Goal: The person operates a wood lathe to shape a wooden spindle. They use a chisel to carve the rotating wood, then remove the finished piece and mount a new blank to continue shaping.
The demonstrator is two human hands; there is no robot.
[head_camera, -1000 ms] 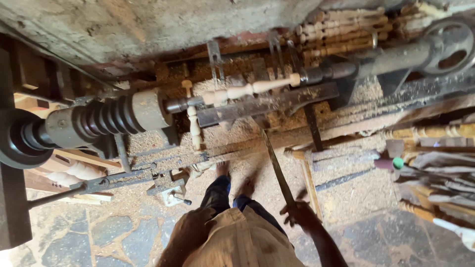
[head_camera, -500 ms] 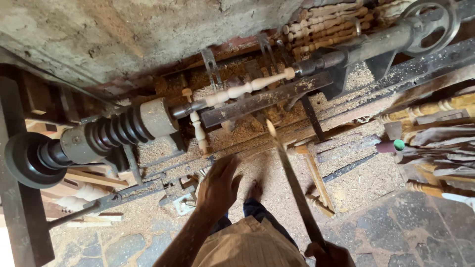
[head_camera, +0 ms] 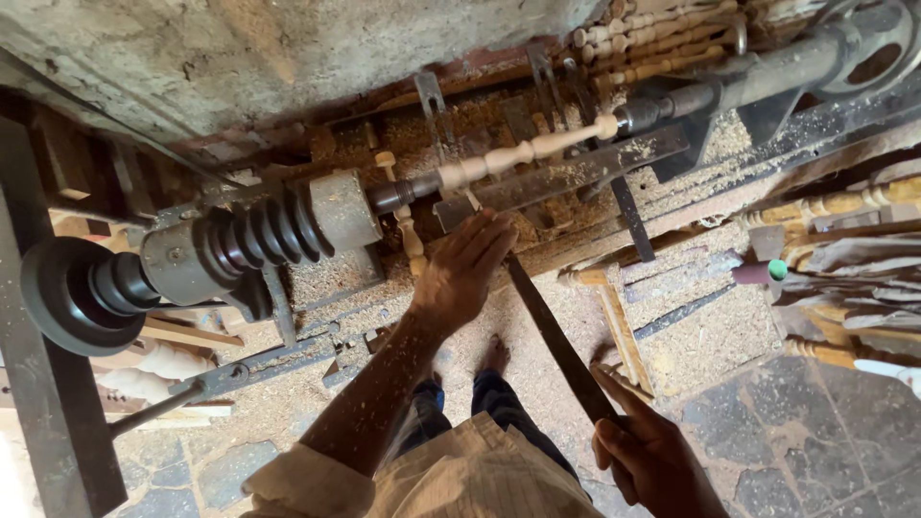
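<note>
A pale turned wooden spindle [head_camera: 523, 153] is mounted in a lathe [head_camera: 249, 235], between the ribbed dark pulley end on the left and the tailstock [head_camera: 767, 72] on the right. A long dark chisel [head_camera: 552, 336] runs from my right hand [head_camera: 652, 460] at the bottom up to the metal tool rest [head_camera: 576, 177]. My right hand grips the chisel's lower end. My left hand [head_camera: 465, 269] lies flat over the chisel's front part, fingers together, right at the rest below the spindle.
Sawdust covers the lathe bed and the ground. Several finished turned spindles [head_camera: 662, 38] lie behind the lathe, more at the right [head_camera: 835, 206] and lower left [head_camera: 153, 369]. A rough wall [head_camera: 288, 58] stands behind. Stone paving [head_camera: 825, 432] is at the lower right.
My left hand rose from near my lap to the tool rest and settled on the chisel. The chisel tip moved up to the spindle. The view shifted closer.
</note>
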